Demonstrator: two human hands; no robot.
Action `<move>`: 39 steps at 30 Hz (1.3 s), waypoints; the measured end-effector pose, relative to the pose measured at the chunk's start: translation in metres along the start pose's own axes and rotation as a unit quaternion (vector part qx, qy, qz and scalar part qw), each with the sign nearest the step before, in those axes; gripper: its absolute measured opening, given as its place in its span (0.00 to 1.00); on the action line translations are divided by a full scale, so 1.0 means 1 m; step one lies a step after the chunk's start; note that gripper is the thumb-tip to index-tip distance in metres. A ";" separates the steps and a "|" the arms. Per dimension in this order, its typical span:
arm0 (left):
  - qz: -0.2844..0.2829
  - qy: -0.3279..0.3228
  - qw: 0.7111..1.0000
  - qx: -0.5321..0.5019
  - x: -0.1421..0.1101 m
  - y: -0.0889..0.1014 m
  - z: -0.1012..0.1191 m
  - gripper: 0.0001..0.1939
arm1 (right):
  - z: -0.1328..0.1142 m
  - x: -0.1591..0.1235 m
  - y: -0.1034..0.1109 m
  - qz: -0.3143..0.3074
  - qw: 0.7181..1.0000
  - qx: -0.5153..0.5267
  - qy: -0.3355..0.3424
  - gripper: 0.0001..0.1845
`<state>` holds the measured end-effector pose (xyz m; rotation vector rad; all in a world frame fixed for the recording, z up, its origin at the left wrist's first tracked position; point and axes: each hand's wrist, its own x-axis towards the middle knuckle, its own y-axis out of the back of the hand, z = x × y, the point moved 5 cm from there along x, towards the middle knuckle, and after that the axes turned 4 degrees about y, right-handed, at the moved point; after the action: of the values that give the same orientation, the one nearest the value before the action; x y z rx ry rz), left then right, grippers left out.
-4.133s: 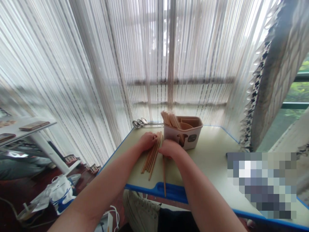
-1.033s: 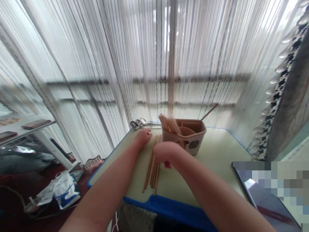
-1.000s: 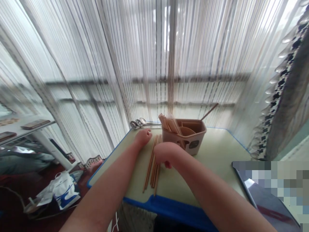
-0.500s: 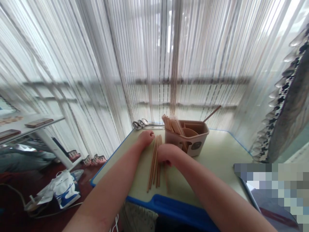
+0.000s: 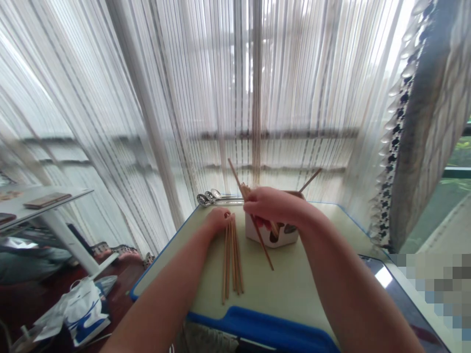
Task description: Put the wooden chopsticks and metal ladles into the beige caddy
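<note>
My right hand [image 5: 268, 203] is closed around one wooden chopstick [image 5: 265, 250], slanted in front of the pinkish-brown utensil holder [image 5: 289, 240]. The chopstick's upper end rises above the hand, and its lower end points down toward me. My left hand [image 5: 218, 219] rests on the table, its fingers curled at the far ends of several wooden chopsticks [image 5: 236, 260] that fan out toward me. Much of the holder is hidden behind my right hand and wrist. Tips of other light sticks show beside that hand, and one stick [image 5: 311, 179] leans out at the right.
Several metal ladles or slotted spoons [image 5: 209, 196] lie along the far edge of the blue-rimmed table [image 5: 290, 294]. A dark, glossy flat object [image 5: 382, 277] is at the right. White curtains hang behind; a white bag [image 5: 86, 314] is on the floor at left.
My right hand has lifted one chopstick from the table and carried it up to the front of the holder. My left hand is now at the far ends of the remaining chopsticks.
</note>
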<state>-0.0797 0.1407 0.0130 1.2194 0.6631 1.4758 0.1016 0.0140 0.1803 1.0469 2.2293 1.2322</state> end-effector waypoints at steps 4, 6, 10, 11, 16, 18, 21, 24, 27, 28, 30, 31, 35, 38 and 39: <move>0.016 -0.026 0.999 0.039 0.000 -0.004 0.002 0.17 | 0.019 -0.028 0.057 0.245 0.967 0.077 0.005 0.10; 0.017 -0.025 0.999 0.042 0.001 -0.007 0.000 0.17 | 0.037 -0.037 0.080 0.373 0.927 0.051 -0.005 0.10; 0.022 -0.032 0.998 0.048 0.002 -0.010 -0.003 0.17 | 0.079 -0.044 0.105 0.518 0.852 -0.048 -0.064 0.13; 0.023 -0.031 0.998 0.050 0.003 -0.010 -0.003 0.17 | 0.088 -0.045 0.108 0.536 0.837 -0.072 -0.080 0.13; 0.024 -0.020 0.998 0.052 0.004 -0.012 -0.004 0.16 | 0.116 -0.047 0.114 0.548 0.810 -0.148 -0.151 0.16; 0.022 -0.018 0.998 0.050 0.004 -0.012 -0.004 0.16 | 0.119 -0.046 0.113 0.520 0.822 -0.161 -0.167 0.17; 0.021 -0.021 0.998 0.051 0.004 -0.012 -0.003 0.16 | 0.119 -0.043 0.111 0.473 0.844 -0.182 -0.177 0.18; 0.021 -0.024 0.998 0.056 0.003 -0.011 -0.002 0.16 | 0.119 -0.038 0.107 0.427 0.863 -0.199 -0.184 0.18; 0.018 -0.021 0.998 0.058 0.003 -0.011 -0.002 0.16 | 0.122 -0.034 0.105 0.385 0.880 -0.202 -0.193 0.18; 0.017 -0.020 0.998 0.058 0.003 -0.011 -0.002 0.16 | 0.124 -0.033 0.103 0.368 0.887 -0.197 -0.201 0.17; 0.017 -0.019 0.998 0.057 0.003 -0.012 -0.002 0.16 | 0.131 -0.030 0.101 0.328 0.902 -0.182 -0.216 0.16; 0.018 -0.020 0.998 0.056 0.003 -0.012 -0.002 0.16 | 0.134 -0.029 0.099 0.310 0.908 -0.174 -0.220 0.16; 0.019 -0.024 0.998 0.055 0.003 -0.012 -0.001 0.16 | 0.138 -0.026 0.098 0.293 0.918 -0.150 -0.219 0.15; 0.015 -0.026 0.998 0.053 0.003 -0.011 0.002 0.15 | 0.135 -0.029 0.100 0.314 0.908 -0.147 -0.236 0.16; 0.014 -0.023 0.998 0.053 0.002 -0.010 0.002 0.16 | 0.133 -0.031 0.101 0.322 0.903 -0.151 -0.242 0.17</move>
<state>-0.0736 0.1452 0.0056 1.3438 0.7032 1.4465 0.2491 0.0982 0.1925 1.7944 1.2986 1.3075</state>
